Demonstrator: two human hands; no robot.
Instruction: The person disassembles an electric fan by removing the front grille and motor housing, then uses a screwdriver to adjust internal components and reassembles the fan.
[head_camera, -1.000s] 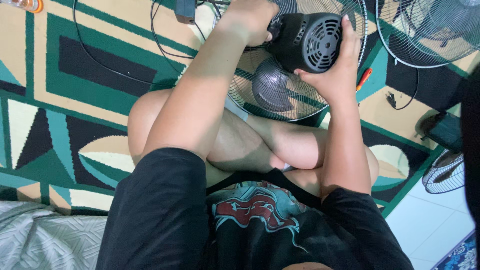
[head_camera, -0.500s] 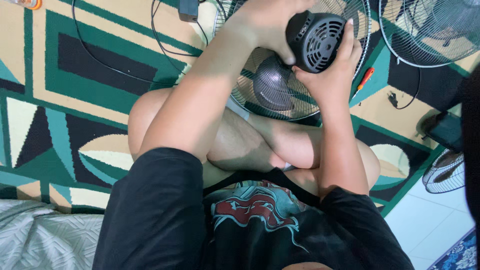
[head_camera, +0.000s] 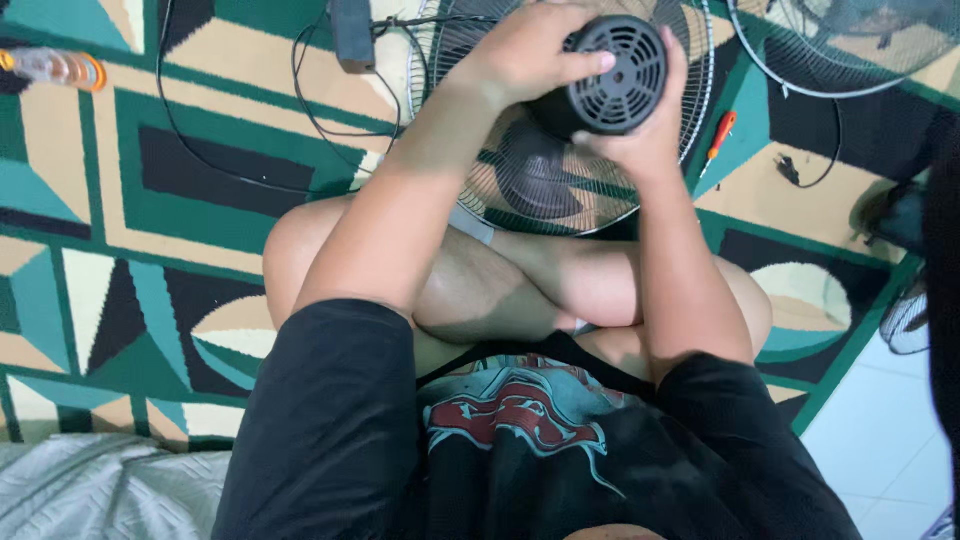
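I saw both hands raised over the crossed legs, sharing one load: a black fan motor housing (head_camera: 612, 75), round, with its vented back cover turned up toward the camera. My left hand (head_camera: 530, 50) was clamped over the housing from the left and top, fingers (head_camera: 590, 62) curled across the edge of the vent grille. My right hand (head_camera: 640, 135) cupped it from below and the right side, the thumb running up the rim. So both hands were grasping the housing, neither one loose.

The housing hung in the air just above a round wire fan guard (head_camera: 470, 150) that lay flat on the patterned carpet (head_camera: 130, 170), with the grey hub of the fan (head_camera: 535, 180) showing through its wires beneath the hands. A black cable (head_camera: 230, 165) looped over the carpet to the left of the guard. An orange-handled screwdriver (head_camera: 720, 135) lay on the carpet just right of the guard. A second wire guard (head_camera: 830, 60) sat in the upper right corner, and a clear-handled tool with an orange tip (head_camera: 55, 68) rested far off at the upper left edge.
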